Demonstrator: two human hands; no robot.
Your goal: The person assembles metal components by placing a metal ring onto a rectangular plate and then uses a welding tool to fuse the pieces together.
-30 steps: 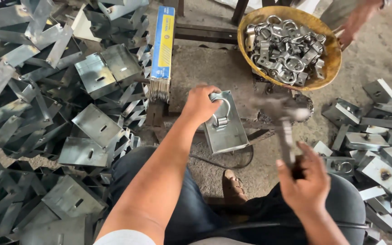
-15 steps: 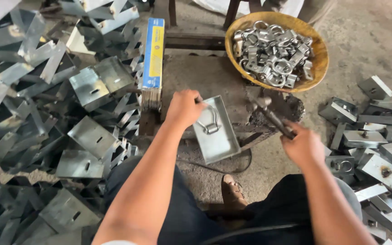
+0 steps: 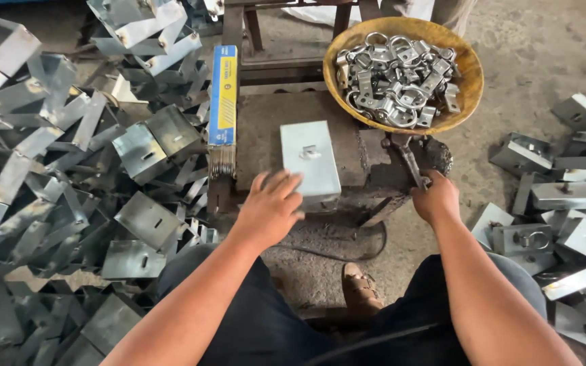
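A grey sheet-metal box (image 3: 310, 163) lies flat on the dark work block (image 3: 266, 135) in front of me, a small tab showing on its top face. My left hand (image 3: 272, 203) rests at its near edge with the fingers spread, just touching it. My right hand (image 3: 435, 198) is closed around the handle of a hammer (image 3: 408, 159), whose head lies low on the rusty round block (image 3: 439, 154) to the right of the box.
A yellow woven basket (image 3: 471, 68) full of metal ring clasps (image 3: 395, 78) stands at the back right. A blue and yellow carton (image 3: 224, 95) lies left of the work block. Heaps of similar metal boxes lie on the left (image 3: 144, 149) and right (image 3: 564, 196). My sandalled foot (image 3: 361, 288) is below.
The hammer has come down from a raised position to rest on the block. The metal box now lies flat with its ring side hidden, and my left hand has let go and slid to its near edge.
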